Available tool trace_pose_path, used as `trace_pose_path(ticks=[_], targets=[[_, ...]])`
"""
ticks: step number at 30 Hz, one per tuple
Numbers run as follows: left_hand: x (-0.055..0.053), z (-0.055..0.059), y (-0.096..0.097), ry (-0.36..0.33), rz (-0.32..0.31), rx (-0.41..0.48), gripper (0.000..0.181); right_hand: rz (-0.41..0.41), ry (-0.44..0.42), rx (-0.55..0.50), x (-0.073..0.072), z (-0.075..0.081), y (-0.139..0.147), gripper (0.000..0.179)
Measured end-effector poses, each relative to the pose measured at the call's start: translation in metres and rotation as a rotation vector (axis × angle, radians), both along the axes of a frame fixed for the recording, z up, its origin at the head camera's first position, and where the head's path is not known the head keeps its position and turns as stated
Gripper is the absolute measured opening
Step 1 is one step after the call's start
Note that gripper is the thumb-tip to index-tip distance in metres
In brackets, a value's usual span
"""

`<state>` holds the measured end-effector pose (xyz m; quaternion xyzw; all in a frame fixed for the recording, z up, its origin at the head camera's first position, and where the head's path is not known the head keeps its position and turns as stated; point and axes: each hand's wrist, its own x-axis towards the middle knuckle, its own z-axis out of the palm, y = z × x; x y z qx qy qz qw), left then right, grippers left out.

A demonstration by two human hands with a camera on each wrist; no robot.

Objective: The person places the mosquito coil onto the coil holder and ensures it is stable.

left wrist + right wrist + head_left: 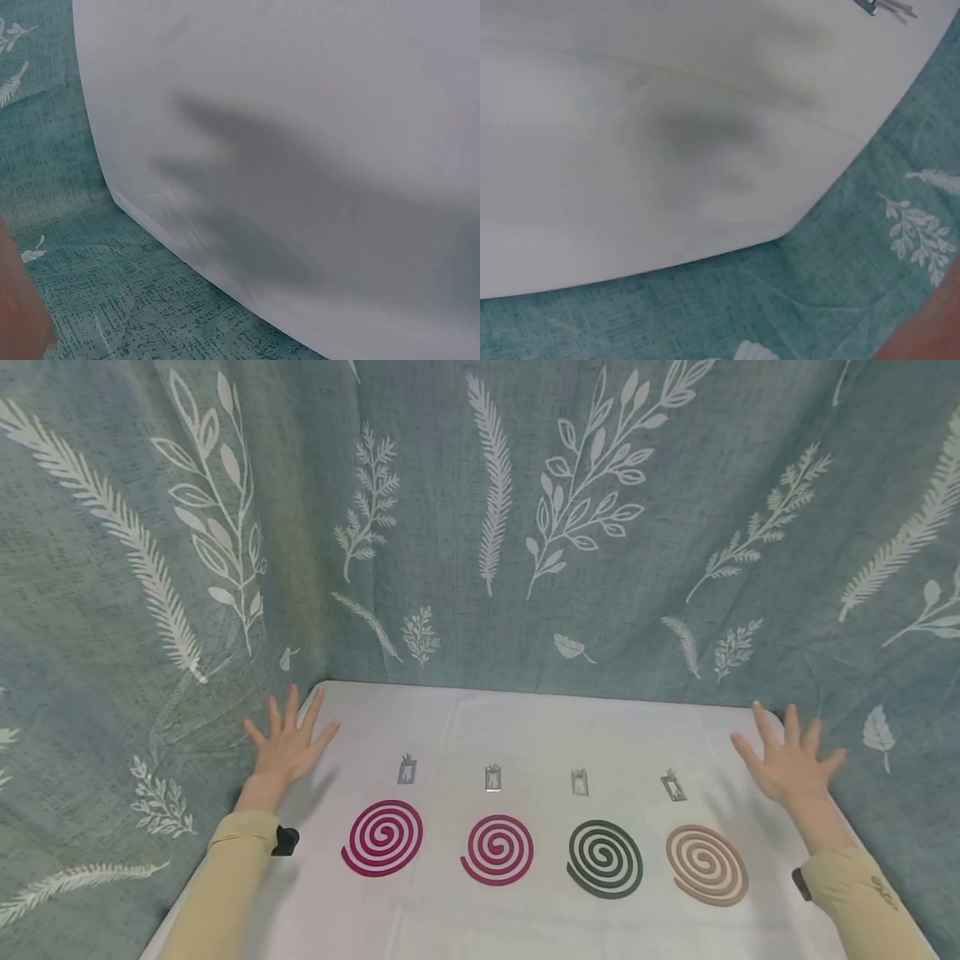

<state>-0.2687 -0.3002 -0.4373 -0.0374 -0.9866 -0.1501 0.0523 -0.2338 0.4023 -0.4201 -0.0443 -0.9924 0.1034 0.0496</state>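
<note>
On either side of metal pieces [406, 780] and coils [384, 835], left hand [287, 749], right hand [791, 770], fingers [312, 710] spread.

You wear pale yellow fabric over both forearms, your left sleeve [217, 885] and right sleeve [873, 918] each ending at the wrist. A small black block [285, 841] juts out beside your left cuff, and a similar dark piece [802, 884] shows at your right one. Thin, dark, looping marks [885, 892], too small to read, decorate the right sleeve.
</note>
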Motion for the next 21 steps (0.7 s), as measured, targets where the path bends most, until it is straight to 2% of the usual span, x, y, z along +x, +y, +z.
trace_pose_path(ticks=[21], targets=[[0.010,0.002,-0.001,-0.004,-0.056,0.006,0.074,0.035,0.047,0.021,-0.001,-0.004,-0.031,0.078]])
